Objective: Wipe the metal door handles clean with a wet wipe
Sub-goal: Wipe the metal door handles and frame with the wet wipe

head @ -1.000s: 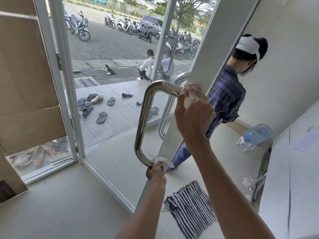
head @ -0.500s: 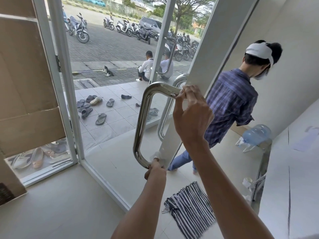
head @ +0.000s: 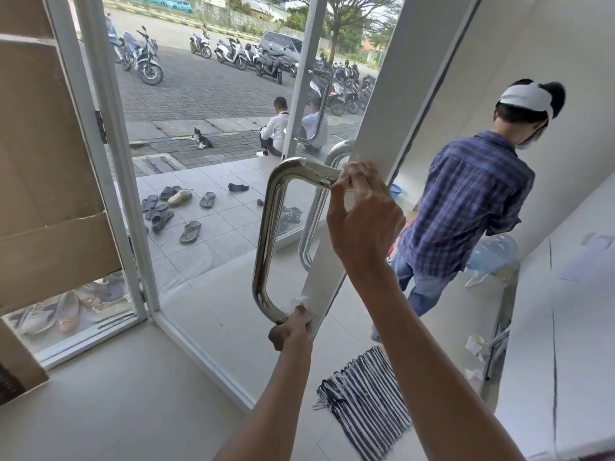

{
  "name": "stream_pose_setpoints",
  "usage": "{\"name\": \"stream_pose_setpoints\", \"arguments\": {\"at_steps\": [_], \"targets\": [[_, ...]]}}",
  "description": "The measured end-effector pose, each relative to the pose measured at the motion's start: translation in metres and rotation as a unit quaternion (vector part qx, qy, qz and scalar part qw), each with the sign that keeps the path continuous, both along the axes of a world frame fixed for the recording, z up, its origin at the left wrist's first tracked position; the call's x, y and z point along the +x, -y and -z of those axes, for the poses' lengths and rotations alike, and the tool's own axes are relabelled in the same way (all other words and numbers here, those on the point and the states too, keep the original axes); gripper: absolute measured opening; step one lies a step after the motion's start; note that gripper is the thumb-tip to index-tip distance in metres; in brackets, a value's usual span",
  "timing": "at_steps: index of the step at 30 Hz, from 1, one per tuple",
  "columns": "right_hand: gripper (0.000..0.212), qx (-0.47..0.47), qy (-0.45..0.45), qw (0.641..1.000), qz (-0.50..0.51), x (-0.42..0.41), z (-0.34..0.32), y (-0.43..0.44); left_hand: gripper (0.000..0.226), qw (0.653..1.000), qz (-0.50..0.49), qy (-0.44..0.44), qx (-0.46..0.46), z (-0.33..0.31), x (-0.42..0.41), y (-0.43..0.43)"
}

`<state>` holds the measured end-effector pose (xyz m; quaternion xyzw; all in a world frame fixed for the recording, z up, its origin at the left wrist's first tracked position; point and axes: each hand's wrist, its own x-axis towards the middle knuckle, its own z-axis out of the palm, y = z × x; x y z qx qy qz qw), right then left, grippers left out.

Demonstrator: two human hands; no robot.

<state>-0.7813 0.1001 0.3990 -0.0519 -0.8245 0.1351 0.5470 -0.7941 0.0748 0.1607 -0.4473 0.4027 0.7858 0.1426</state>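
Note:
A polished D-shaped metal door handle [head: 266,234] is mounted on the white edge of an open glass door [head: 392,104]. My right hand [head: 362,221] grips its upper bar where it meets the door. My left hand [head: 293,329] holds a white wet wipe [head: 301,302] wrapped round the lower bend of the handle, close to the door edge. A matching handle [head: 311,227] shows on the door's outer side, behind the glass. Another handle [head: 321,111] hangs on a farther door.
A person in a blue plaid shirt [head: 466,201] stands just past the door at the right. A striped mat [head: 366,407] lies on the floor below my arms. Cardboard [head: 40,161] covers the left window. Sandals [head: 173,207] lie scattered on the tiles outside.
My left hand with the wipe has slid along the lower bend toward the door edge. The person in plaid has stepped farther right. My right hand keeps its grip.

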Motion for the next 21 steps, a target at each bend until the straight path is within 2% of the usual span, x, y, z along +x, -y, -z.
{"name": "stream_pose_setpoints", "arguments": {"at_steps": [6, 14, 21], "targets": [[0.035, 0.014, -0.010, 1.000, 0.001, 0.002, -0.002, 0.000, 0.046, 0.998, 0.003, -0.019, -0.052, 0.006, 0.007, 0.006], [0.037, 0.040, -0.008, 0.999, -0.004, 0.006, -0.003, -0.001, 0.032, 0.992, -0.045, -0.065, -0.103, 0.036, 0.010, 0.007], [0.033, 0.047, -0.010, 0.999, -0.006, 0.010, -0.004, 0.003, 0.012, 0.988, -0.083, -0.103, -0.077, 0.027, 0.023, 0.021]]}}
